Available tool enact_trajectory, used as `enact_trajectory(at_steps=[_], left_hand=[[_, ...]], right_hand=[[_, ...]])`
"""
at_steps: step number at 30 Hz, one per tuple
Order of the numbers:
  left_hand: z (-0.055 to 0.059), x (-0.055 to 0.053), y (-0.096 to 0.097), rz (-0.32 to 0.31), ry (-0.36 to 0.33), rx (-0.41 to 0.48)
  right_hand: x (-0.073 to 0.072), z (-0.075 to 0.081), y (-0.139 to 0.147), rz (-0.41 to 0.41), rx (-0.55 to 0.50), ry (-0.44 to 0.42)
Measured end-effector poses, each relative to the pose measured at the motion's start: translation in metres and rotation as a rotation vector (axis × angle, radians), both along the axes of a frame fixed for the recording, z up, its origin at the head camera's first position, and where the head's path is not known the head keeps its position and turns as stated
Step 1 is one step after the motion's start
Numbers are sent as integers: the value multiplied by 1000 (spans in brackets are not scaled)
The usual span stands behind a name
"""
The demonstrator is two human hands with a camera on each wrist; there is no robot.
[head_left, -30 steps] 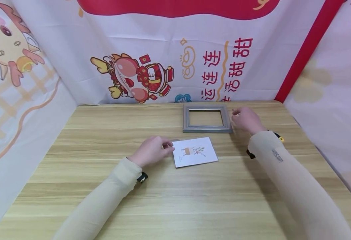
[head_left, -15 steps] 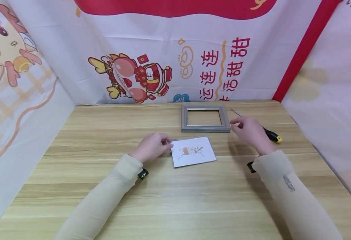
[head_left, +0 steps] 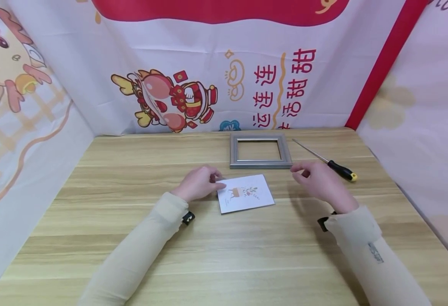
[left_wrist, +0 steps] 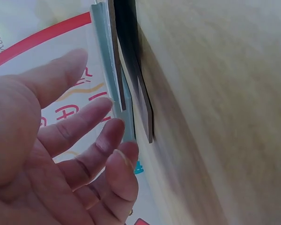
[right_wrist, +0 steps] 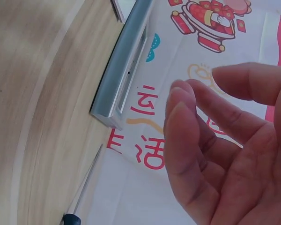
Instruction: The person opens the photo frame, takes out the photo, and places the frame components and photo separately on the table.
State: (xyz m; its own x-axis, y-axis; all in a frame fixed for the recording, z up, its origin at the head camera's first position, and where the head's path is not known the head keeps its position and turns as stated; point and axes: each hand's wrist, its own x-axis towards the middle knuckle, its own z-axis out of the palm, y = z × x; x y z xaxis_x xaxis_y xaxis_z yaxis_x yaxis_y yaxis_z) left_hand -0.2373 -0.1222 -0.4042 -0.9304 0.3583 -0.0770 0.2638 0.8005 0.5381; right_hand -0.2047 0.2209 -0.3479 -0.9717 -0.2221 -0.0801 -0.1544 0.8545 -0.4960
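A white card (head_left: 244, 193) printed with a deer and leaves lies mid-table. The left hand (head_left: 198, 182) is at its upper left corner, thumb over the edge in the head view. The left wrist view shows that hand's fingers apart beside two thin, layered edges, the lower one a grey-brown board (left_wrist: 144, 110). Nothing is between the right hand's (head_left: 321, 182) loosely bent fingers. It hovers right of the card, in front of a screwdriver (head_left: 341, 171) with a black and yellow handle. A grey picture frame (head_left: 261, 164) lies behind the card, its opening showing bare wood.
The wooden table (head_left: 224, 263) meets a printed cloth backdrop (head_left: 193, 38) just behind the frame. More cloth hangs along the left and right sides. The screwdriver's shaft points toward the back, close to the frame's right side.
The right hand has drawn back toward the person from beside the frame, and the screwdriver has come into full view. The left hand has shifted slightly at the card's corner.
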Motion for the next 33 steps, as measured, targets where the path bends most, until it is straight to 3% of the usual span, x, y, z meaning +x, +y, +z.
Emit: enact_trajectory(at_steps=[3,16,24,33], left_hand=[[-3,-2,2,-3,3,-4],[-5,-6,11,-23,-23,-35],[-3,-6,13,40,-138,-45],[1,-5,10,54,-191,-28]], right_hand=[[3,-2,1,24,6,11],[6,-10,1,52,14,-86],[6,-11,0,49,18,-91],[5,-8,4,39,19,-104]])
